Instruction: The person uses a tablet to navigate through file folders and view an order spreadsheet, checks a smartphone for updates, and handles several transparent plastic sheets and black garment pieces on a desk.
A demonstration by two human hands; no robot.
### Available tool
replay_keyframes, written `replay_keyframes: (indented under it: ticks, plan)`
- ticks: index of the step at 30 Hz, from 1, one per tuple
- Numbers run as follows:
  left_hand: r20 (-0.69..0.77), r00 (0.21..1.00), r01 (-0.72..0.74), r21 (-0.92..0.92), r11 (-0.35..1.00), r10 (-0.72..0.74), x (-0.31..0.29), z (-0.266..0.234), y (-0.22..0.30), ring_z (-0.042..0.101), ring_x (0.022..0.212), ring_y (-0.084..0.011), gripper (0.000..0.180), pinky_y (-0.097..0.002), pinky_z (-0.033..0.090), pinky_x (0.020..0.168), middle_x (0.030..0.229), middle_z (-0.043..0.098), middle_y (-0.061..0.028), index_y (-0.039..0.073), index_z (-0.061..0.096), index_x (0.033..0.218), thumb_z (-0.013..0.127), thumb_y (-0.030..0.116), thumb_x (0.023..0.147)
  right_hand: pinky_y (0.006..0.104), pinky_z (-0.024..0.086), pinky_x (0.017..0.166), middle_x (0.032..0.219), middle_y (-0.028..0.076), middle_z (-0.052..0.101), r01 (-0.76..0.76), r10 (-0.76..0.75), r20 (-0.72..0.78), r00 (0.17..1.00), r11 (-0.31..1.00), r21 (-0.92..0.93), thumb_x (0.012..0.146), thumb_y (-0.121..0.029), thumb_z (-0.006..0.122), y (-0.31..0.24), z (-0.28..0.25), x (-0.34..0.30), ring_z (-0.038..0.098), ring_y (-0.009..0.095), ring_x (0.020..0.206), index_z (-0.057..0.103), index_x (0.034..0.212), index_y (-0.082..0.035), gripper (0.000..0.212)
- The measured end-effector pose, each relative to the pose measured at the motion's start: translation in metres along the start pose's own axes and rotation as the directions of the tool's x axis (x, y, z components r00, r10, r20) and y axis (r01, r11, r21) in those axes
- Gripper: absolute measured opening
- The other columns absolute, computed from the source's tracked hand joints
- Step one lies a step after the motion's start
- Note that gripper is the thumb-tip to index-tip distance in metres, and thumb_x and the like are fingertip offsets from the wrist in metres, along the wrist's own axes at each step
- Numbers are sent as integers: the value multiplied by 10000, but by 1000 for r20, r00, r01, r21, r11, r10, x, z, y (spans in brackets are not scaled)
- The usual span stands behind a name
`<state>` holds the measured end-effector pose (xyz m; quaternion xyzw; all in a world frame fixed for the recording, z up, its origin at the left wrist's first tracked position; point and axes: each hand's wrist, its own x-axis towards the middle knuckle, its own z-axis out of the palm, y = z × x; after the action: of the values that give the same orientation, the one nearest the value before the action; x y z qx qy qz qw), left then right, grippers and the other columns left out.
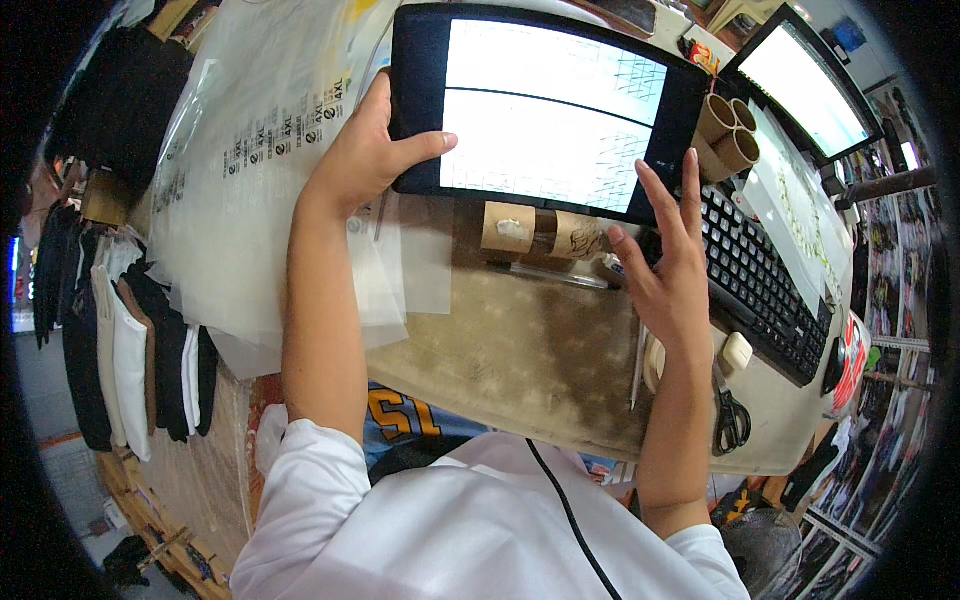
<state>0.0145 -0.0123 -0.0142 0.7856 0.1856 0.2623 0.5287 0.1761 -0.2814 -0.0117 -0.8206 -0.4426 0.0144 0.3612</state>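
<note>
My left hand [362,150] grips the left edge of a black tablet [545,135], thumb lying over the front frame and onto the lit screen. White pages with lines or tables fill that screen. My right hand [668,265] is at the tablet's lower right corner, fingers stretched out and spread. Its index fingertip is over the right edge of the screen; whether it touches the glass I cannot tell. Just below the tablet, brown cardboard tubes [508,228] lie on the table [520,360], with a clear pen [565,275] in front of them.
Translucent plastic bags [270,150] cover the table's left side. At right are a black keyboard [765,275], a lit monitor [800,85], upright cardboard tubes [738,148], black-handled scissors [733,420] and a mouse [834,367]. Clothes [130,330] hang on the left.
</note>
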Motion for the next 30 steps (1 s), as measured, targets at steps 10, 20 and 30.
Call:
replay_keyframes:
  ticks: [10,20,30]
  plan:
    - [-24,1000,11,32,999,-11,-2,2,6,609,1133,-250,701,-342,481,991,1198,615,-194,-28,464,1302,810,218,743,468,421,1088,1634,172,129,-17,16,16,1000,998,60,866,-185,729,1,0,0,447,398,1358,553,1386,-203,549]
    - [-52,998,35,58,998,-32,3,2,0,607,1089,-237,666,-343,488,971,1175,613,-196,-56,457,1292,754,305,818,469,460,1047,1634,177,125,12,-12,5,1000,999,37,860,-203,736,4,1,0,489,419,1316,567,1375,-223,542]
    - [-46,999,25,73,997,-22,-1,4,8,608,1094,-227,635,-339,496,965,1183,612,-184,-20,453,1312,744,254,819,508,463,1068,1651,82,80,-134,127,93,988,988,72,901,-259,699,-5,-3,0,380,363,1408,548,1400,-241,521]
